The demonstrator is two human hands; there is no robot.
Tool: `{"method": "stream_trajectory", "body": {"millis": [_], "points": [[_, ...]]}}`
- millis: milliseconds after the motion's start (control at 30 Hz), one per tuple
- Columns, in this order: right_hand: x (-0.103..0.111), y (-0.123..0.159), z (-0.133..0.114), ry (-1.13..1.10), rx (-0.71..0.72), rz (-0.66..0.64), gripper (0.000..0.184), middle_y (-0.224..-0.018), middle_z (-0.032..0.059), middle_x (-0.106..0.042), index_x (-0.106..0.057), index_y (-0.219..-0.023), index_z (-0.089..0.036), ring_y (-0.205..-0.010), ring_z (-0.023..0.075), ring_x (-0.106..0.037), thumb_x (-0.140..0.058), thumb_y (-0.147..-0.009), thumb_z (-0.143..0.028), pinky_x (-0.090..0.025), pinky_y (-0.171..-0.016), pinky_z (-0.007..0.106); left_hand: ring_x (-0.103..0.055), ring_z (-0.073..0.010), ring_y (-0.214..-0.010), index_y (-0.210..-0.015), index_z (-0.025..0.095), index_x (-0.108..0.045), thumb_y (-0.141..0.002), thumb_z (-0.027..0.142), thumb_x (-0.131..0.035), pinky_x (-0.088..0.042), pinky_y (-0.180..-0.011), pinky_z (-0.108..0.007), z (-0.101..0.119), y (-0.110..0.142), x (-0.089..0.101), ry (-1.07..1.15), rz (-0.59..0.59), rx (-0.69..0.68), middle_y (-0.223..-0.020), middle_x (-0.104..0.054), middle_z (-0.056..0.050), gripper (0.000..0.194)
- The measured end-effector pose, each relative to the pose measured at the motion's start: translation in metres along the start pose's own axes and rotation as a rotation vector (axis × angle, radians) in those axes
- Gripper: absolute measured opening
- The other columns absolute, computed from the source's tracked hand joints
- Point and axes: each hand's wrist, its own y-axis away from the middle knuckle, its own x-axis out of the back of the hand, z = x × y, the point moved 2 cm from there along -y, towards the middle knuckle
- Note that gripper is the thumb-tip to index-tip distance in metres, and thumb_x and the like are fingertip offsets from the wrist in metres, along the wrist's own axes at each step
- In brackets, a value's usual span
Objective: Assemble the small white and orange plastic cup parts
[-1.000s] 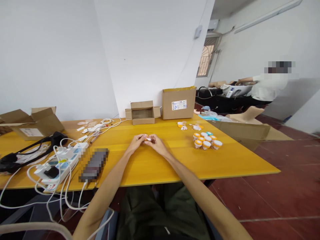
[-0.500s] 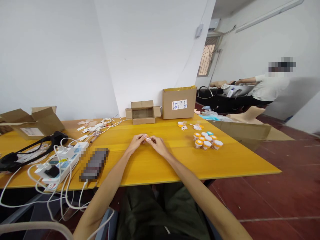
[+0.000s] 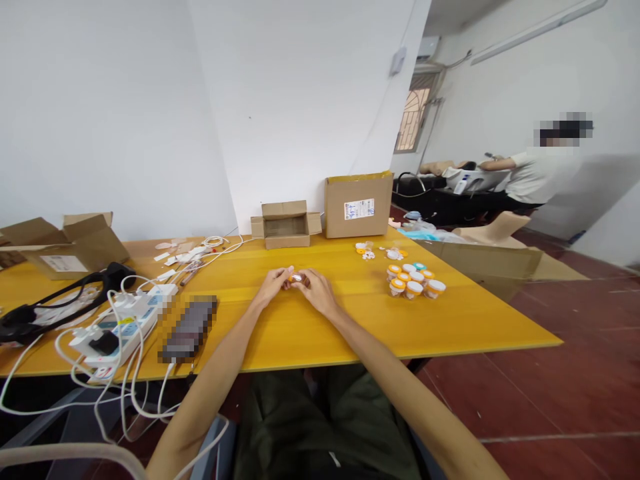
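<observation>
Between my two hands, over the middle of the table, is a small clear jar with some orange on it [image 3: 296, 277]. The fingers of my left hand [image 3: 275, 285] are closed around its left side. My right hand [image 3: 315, 290] grips its right side with thumb and fingers. Fingers cover much of the jar, and its contents cannot be made out. To the right stands a cluster of several small jars [image 3: 413, 288] with orange, white and teal lids. Behind them lie loose lids and small white pieces [image 3: 369, 255], and a second little pile [image 3: 395, 255].
An open small carton [image 3: 287, 241] and a closed cardboard box [image 3: 357, 223] stand at the back. On the left lie a phone [image 3: 191, 328], a power strip [image 3: 155, 303] with tangled cables, a black headset [image 3: 113, 280] and an open box [image 3: 63, 263]. A person [image 3: 540, 177] sits far right.
The jar has turned slightly in my hands, so more of its clear side and orange part shows. My right fingers have shifted a little. The other person's arm has moved.
</observation>
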Motion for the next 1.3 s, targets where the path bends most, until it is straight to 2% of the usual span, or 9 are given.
{"method": "stream_trajectory", "body": {"millis": [300,400,533,733,867,967,1133,1233,1300], "points": [[-0.006,0.003,0.002,0.061,0.013,0.02,0.03,-0.106,0.0067,-0.067,-0.062,-0.111,-0.025,-0.09,0.0232,-0.064,-0.066,-0.081,-0.024,-0.049,-0.08,0.035,-0.052,-0.0108,-0.045,-0.065,0.017,-0.06,-0.076,0.066,-0.064,-0.038,-0.049,-0.024,-0.001,0.0,0.0,0.006,0.052,0.062,-0.049,-0.054,0.003,0.05],[-0.007,0.004,0.004,0.052,0.01,0.013,0.023,-0.099,0.0051,-0.068,-0.062,-0.106,-0.025,-0.083,0.0216,-0.065,-0.063,-0.083,-0.024,-0.049,-0.076,0.034,-0.051,-0.0105,-0.044,-0.065,0.017,-0.06,-0.077,0.066,-0.063,-0.037,-0.047,-0.023,-0.001,0.0,0.0,-0.004,0.06,0.062,-0.048,-0.053,0.003,0.05],[-0.006,0.004,0.003,0.051,0.007,0.02,0.012,-0.091,0.0053,-0.07,-0.065,-0.097,-0.026,-0.081,0.0225,-0.064,-0.061,-0.087,-0.033,-0.047,-0.073,0.032,-0.05,-0.0106,-0.045,-0.065,0.017,-0.059,-0.077,0.067,-0.062,-0.036,-0.048,-0.024,0.0,0.001,0.0,-0.01,0.063,0.055,-0.048,-0.051,0.004,0.051],[-0.003,0.003,0.0,0.068,-0.069,-0.038,0.03,-0.08,0.007,-0.069,-0.066,-0.077,-0.026,-0.075,0.0236,-0.063,-0.052,-0.094,-0.046,-0.042,-0.067,0.032,-0.047,-0.0094,-0.044,-0.062,0.018,-0.057,-0.076,0.067,-0.063,-0.035,-0.047,-0.023,0.005,0.003,-0.002,-0.003,0.066,0.055,-0.049,-0.049,0.004,0.051],[-0.003,0.002,-0.001,0.021,-0.099,-0.021,0.023,-0.086,0.0053,-0.071,-0.065,-0.089,-0.026,-0.076,0.0221,-0.064,-0.059,-0.089,-0.047,-0.044,-0.068,0.032,-0.046,-0.0091,-0.044,-0.06,0.018,-0.055,-0.074,0.068,-0.064,-0.035,-0.046,-0.023,0.008,0.004,-0.003,0.005,0.065,0.05,-0.049,-0.048,0.005,0.053],[-0.004,0.002,-0.002,-0.029,-0.106,-0.011,0.029,-0.09,0.0032,-0.071,-0.062,-0.103,-0.026,-0.076,0.0205,-0.064,-0.07,-0.08,-0.042,-0.046,-0.069,0.031,-0.047,-0.0097,-0.045,-0.06,0.018,-0.055,-0.073,0.069,-0.064,-0.035,-0.047,-0.023,0.008,0.004,-0.004,-0.006,0.065,0.039,-0.048,-0.048,0.005,0.053],[-0.002,0.002,-0.005,0.001,-0.076,-0.025,0.014,-0.082,0.0029,-0.069,-0.062,-0.087,-0.024,-0.074,0.0193,-0.063,-0.062,-0.087,-0.039,-0.044,-0.067,0.029,-0.044,-0.0085,-0.043,-0.059,0.018,-0.053,-0.071,0.073,-0.063,-0.033,-0.045,-0.023,0.008,0.003,-0.004,-0.021,0.056,0.036,-0.048,-0.047,0.005,0.056],[-0.001,0.002,-0.008,0.06,-0.069,-0.05,0.026,-0.08,0.0039,-0.068,-0.06,-0.077,-0.023,-0.073,0.019,-0.062,-0.052,-0.093,-0.042,-0.042,-0.066,0.029,-0.046,-0.0088,-0.044,-0.061,0.018,-0.054,-0.072,0.072,-0.062,-0.034,-0.046,-0.022,0.007,0.003,-0.003,-0.024,0.054,0.036,-0.049,-0.047,0.005,0.056],[-0.001,0.002,-0.009,0.068,-0.088,-0.053,0.024,-0.083,0.0038,-0.069,-0.061,-0.082,-0.023,-0.075,0.0189,-0.062,-0.053,-0.092,-0.044,-0.043,-0.067,0.029,-0.047,-0.0092,-0.045,-0.062,0.018,-0.055,-0.073,0.072,-0.062,-0.036,-0.047,-0.022,0.006,0.003,-0.003,-0.031,0.048,0.032,-0.05,-0.048,0.005,0.056]]}}
